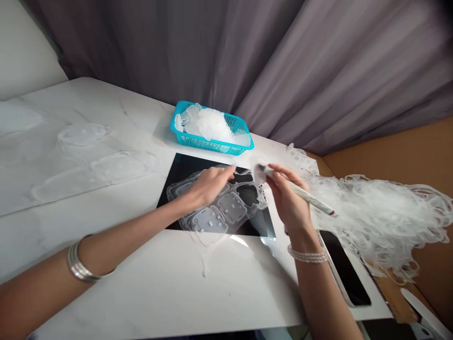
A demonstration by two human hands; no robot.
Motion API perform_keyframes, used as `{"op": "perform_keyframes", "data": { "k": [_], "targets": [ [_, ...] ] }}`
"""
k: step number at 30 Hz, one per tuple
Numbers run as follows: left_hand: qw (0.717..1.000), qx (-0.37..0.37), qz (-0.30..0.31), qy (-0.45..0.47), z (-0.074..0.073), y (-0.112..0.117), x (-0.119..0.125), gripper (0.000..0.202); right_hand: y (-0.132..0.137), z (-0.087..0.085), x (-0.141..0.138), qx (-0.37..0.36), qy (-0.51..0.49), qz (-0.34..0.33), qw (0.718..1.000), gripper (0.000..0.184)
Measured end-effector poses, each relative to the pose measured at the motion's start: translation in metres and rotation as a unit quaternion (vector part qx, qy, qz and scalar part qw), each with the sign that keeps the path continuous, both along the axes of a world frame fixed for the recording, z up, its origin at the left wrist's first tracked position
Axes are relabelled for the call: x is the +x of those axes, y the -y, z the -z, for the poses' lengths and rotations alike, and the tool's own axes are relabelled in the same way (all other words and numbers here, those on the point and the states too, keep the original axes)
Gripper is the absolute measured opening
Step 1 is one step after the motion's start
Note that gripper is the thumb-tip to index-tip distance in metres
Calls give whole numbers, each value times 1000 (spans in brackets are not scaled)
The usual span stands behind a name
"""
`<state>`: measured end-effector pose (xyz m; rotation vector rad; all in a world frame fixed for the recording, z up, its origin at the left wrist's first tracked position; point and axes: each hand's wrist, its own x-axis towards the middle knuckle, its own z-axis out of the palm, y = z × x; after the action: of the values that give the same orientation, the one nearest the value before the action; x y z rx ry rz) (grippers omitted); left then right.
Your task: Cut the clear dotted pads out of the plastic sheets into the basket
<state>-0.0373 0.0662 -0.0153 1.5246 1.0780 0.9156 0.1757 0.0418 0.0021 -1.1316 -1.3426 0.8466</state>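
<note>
My right hand (pixel 288 196) grips a slim pen-like tool (pixel 311 199) with a pale marbled handle and a dark end at the fingertips. Beside that end is a small translucent piece (pixel 259 174); whether the fingers touch it I cannot tell. My left hand (pixel 212 185) reaches over a translucent molded sheet (pixel 231 208), its fingers stretched out towards the right hand. Rounded panels with small raised blocks show in the sheet, along with cut-out openings at its upper right. Under it lies a black mat (pixel 256 226). Part of the sheet is hidden by my left hand.
A blue basket (pixel 212 144) full of translucent pieces stands behind the mat. More translucent sheets (pixel 81 165) lie at the left. On the right are a heap of stringy clear scraps (pixel 382 212), a phone (pixel 345 267) and a cardboard box (pixel 392 146). A grey curtain (pixel 177 52) hangs behind.
</note>
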Motion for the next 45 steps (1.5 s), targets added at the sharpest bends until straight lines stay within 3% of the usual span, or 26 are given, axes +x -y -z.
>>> {"op": "perform_keyframes", "data": {
  "k": [2, 4, 7, 10, 13, 15, 18, 21, 26, 31, 33, 36, 38, 45],
  "targets": [
    [966, -206, 26, 153, -8, -7, 9, 61, 12, -8, -9, -50, 58, -86, 993, 43],
    [933, -289, 40, 210, -8, -12, 16, 49, 18, -15, -9, -88, 50, -135, 986, 68],
    [946, -261, 11, 191, 1, -12, 19, 15, 11, -20, -1, -52, 8, -59, 997, 89],
    [957, -241, 17, 163, 10, -9, 18, 13, -5, -15, 3, -20, 72, 30, 997, 72],
    [965, -208, 24, 161, 14, -8, 17, 11, -17, -6, -5, -32, 211, 12, 977, 41],
    [968, -182, 18, 170, 15, -7, 18, 8, -19, 0, -16, -44, 254, -24, 966, 37],
    [971, -164, -4, 174, 17, -5, 21, 9, -18, 10, -29, -39, 224, -36, 973, 33],
    [972, -142, -46, 179, 16, -2, 25, 15, -21, 23, -29, 3, 205, 8, 979, 30],
    [944, -120, -147, 268, 11, -1, 17, 19, -40, 42, 1, 24, 233, 92, 968, 24],
    [901, -215, -128, 354, 4, -5, 1, 9, -41, 36, 15, 28, 230, 142, 962, 30],
    [892, -248, -110, 361, 1, -5, 0, 12, -31, 27, 6, 22, 195, 124, 973, 32],
    [889, -273, -80, 358, -5, -2, 3, 18, -13, 17, -12, -31, 72, -11, 997, 34],
    [893, -275, -67, 349, -9, 1, 5, 20, -4, 15, -22, -68, 1, -89, 994, 35],
    [896, -279, -47, 343, -14, 4, 6, 21, 1, 17, -27, -97, -97, -93, 986, 39]
  ]
}}
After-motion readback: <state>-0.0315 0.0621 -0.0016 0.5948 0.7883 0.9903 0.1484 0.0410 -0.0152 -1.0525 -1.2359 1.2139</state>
